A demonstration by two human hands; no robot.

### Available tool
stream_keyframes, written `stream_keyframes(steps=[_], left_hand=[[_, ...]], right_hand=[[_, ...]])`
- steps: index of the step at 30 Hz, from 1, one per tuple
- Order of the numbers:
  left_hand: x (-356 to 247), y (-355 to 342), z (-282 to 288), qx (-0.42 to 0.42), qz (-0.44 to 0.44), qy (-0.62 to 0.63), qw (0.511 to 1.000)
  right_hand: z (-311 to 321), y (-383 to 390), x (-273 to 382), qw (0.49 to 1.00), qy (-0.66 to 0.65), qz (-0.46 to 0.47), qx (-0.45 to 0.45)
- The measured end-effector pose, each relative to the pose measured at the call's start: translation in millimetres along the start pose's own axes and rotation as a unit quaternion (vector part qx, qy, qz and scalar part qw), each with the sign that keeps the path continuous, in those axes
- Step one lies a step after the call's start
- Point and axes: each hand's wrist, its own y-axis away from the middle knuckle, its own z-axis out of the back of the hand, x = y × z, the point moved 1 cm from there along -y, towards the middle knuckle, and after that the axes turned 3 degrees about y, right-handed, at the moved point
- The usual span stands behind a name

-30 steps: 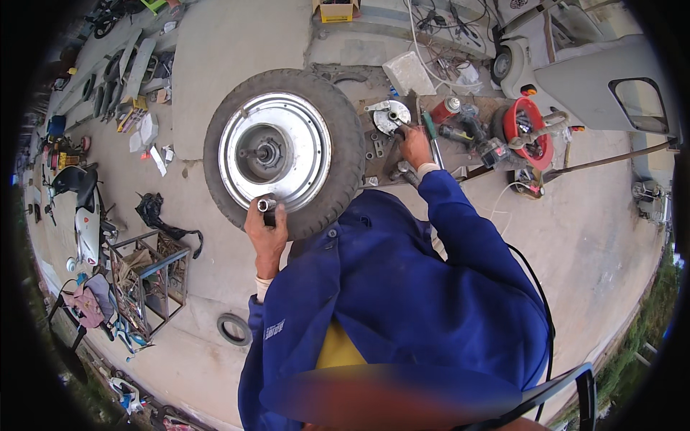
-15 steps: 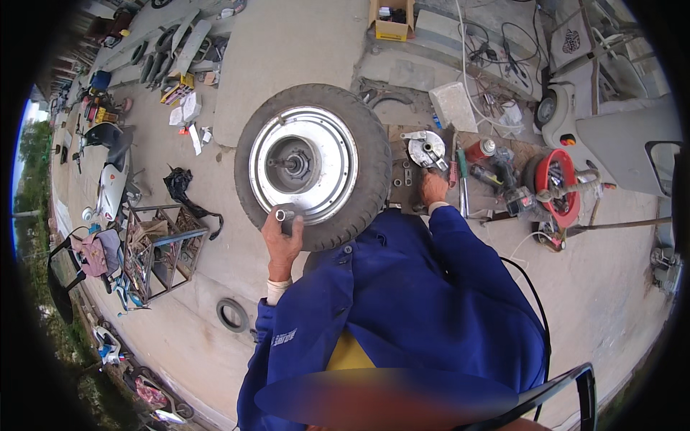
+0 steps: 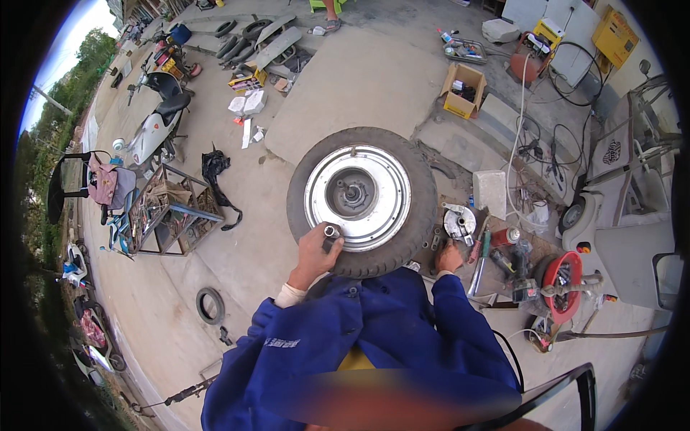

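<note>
Concrete floor (image 3: 251, 287); tyred wheel (image 3: 363, 205) just ahead of blue jacket (image 3: 392, 316). Left hand (image 3: 314, 256) clamped on hollow metal cylinder (image 3: 331, 232), over wheel's near edge. Right hand (image 3: 450, 258) beside brake plate (image 3: 459, 223); grip cannot be confirmed.

concrete floor (image 3: 262, 190) open left of wheel (image 3: 363, 201); room to pass. right side tight: brake plate (image 3: 458, 223), green-handled tool (image 3: 486, 244), spray can (image 3: 505, 237), red basin (image 3: 550, 276). pale block (image 3: 489, 192) obstructs beyond plate.

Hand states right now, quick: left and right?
Left hand: closed on a short metal socket.
Right hand: just below the round metal plate; can't tell if open or closed.
</note>
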Motion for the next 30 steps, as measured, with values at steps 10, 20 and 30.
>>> stream_keyframes(steps=[10,20,30], left_hand=[[16,6,-1,0.020,-0.010,-0.019,1.000],[24,2,4,0.042,-0.045,0.011,0.998],[11,-7,10,0.062,-0.032,0.069,0.995]], right_hand=[[-9,-11,-3,0.999,0.039,-0.011,0.032],[-22,-3,0,0.997,0.054,0.004,0.048],[66,56,22,0.950,-0.267,-0.093,-0.130]])
